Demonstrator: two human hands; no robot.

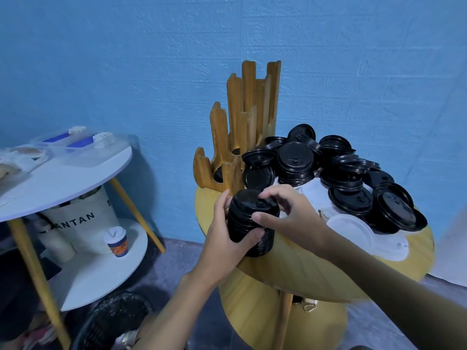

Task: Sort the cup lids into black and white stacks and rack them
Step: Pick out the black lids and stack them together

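At the near-left edge of the tabletop (303,271) you hold the black stack (249,218), a column of nested black lids leaning slightly. Whether its foot rests on the wood or hangs just above it, I cannot tell. Your left hand (225,241) wraps the column's side, with the thumb across the front and the fingers curled round the back. That grip makes sense: nested lids slide apart easily, so a clasp around the middle holds them in line. Your right hand (290,213) comes over the top with its fingers bent onto the uppermost lid and its thumb pressed to the stack's side. It looks placed to seat that lid and square the column.

The wooden rack (237,122) stands at the far-left edge, just beyond the stack, and its tall slots open upward. I judge that you are building the stack this close so the carry to a slot is short.

Across the middle and right of the tabletop lies the unsorted heap. The loose black lids (295,160) are piled on top of one another, and the white lids (353,231) show beneath them and toward the near-right edge. The sorting looks well short of done. No white stack is visible, and I cannot tell what the dark shapes low in the rack are.

Off to the left, well apart, stands a white side table (83,173) with a paper cup (116,241) on its lower shelf.
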